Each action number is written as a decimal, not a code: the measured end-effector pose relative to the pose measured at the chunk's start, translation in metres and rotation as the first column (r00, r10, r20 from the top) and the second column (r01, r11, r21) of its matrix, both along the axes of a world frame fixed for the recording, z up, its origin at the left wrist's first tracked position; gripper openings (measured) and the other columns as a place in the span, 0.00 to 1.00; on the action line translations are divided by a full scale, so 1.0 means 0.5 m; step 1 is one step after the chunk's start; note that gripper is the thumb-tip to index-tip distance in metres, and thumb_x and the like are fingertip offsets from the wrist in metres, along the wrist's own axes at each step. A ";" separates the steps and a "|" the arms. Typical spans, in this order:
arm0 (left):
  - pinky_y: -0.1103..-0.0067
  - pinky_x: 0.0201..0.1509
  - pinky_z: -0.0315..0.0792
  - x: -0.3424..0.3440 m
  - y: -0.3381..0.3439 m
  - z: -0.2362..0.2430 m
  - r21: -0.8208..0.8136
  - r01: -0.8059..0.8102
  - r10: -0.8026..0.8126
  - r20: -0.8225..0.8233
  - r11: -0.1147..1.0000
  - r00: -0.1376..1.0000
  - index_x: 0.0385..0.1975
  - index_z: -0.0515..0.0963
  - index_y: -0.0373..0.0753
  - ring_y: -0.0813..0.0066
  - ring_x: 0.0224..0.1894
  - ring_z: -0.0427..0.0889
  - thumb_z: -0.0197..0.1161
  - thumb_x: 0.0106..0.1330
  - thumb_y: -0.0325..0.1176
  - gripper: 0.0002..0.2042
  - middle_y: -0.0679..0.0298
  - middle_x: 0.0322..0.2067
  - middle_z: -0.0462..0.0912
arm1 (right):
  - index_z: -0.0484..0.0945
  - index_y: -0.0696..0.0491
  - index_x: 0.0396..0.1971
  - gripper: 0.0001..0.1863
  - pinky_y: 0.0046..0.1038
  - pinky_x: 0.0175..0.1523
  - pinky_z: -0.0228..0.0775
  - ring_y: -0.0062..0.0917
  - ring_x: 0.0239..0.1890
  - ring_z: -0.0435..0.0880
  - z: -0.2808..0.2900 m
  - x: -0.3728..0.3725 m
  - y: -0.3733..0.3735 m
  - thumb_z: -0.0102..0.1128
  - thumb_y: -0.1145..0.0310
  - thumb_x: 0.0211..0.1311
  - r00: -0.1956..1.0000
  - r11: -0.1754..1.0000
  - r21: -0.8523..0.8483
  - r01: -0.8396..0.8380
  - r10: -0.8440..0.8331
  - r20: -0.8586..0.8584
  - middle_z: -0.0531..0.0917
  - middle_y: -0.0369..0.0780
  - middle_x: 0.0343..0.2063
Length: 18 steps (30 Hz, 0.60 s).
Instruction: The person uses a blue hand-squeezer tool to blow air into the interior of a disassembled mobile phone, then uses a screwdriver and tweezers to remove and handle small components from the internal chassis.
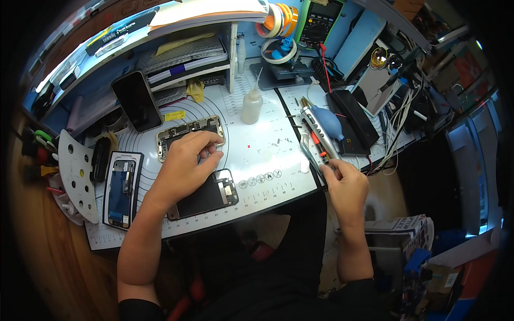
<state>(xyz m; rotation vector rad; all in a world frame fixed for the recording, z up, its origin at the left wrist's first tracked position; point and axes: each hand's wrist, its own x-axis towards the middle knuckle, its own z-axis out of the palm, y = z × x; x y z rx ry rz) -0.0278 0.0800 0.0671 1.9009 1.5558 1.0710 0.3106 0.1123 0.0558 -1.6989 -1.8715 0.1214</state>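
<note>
My left hand (190,160) is curled over an opened phone body (171,128) with exposed internals, its fingertips closed at the right edge; what they hold is hidden. Below it lies a detached phone screen (201,200) with attached small parts. My right hand (345,190) has thumb and fingers closed on a slim tool at the mat's right edge, among tweezers (308,150), a red-and-black screwdriver (317,142) and a silver pen-like tool (312,120). A blue air blower (326,123) lies just above. A translucent bottle (251,107) stands upright behind.
A dark phone (136,100) leans at the shelf (232,53). A boxed screen (122,192) and a curved white holder (77,174) are left. A multimeter (318,24), a microscope stand (281,72) and tangled cables (401,117) are at the back and right of the mat (273,176).
</note>
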 end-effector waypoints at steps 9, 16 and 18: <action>0.79 0.41 0.74 0.000 0.000 -0.002 0.018 0.017 -0.017 -0.022 1.000 1.000 0.46 0.83 0.31 0.76 0.33 0.78 0.68 0.64 0.24 0.11 0.61 0.33 0.82 | 0.89 0.54 0.35 0.12 0.38 0.31 0.71 0.37 0.23 0.83 -0.036 -0.010 0.025 0.75 0.61 0.59 0.998 0.995 0.077 0.056 -0.052 -0.046 0.84 0.41 0.21; 0.79 0.41 0.74 0.000 0.001 -0.002 0.023 0.021 -0.020 -0.027 1.000 0.999 0.46 0.83 0.31 0.75 0.33 0.78 0.68 0.64 0.24 0.11 0.61 0.33 0.82 | 0.87 0.55 0.32 0.10 0.34 0.28 0.68 0.32 0.18 0.78 -0.046 -0.014 0.031 0.76 0.64 0.58 0.996 0.987 0.158 0.037 -0.022 -0.090 0.80 0.38 0.17; 0.78 0.41 0.74 -0.003 0.000 -0.003 0.016 0.016 -0.016 -0.036 1.000 0.999 0.46 0.83 0.31 0.75 0.33 0.78 0.68 0.63 0.24 0.12 0.61 0.33 0.82 | 0.87 0.55 0.31 0.09 0.32 0.27 0.67 0.27 0.18 0.78 -0.044 -0.020 0.026 0.76 0.66 0.58 0.991 0.977 0.212 0.021 0.007 -0.132 0.80 0.37 0.18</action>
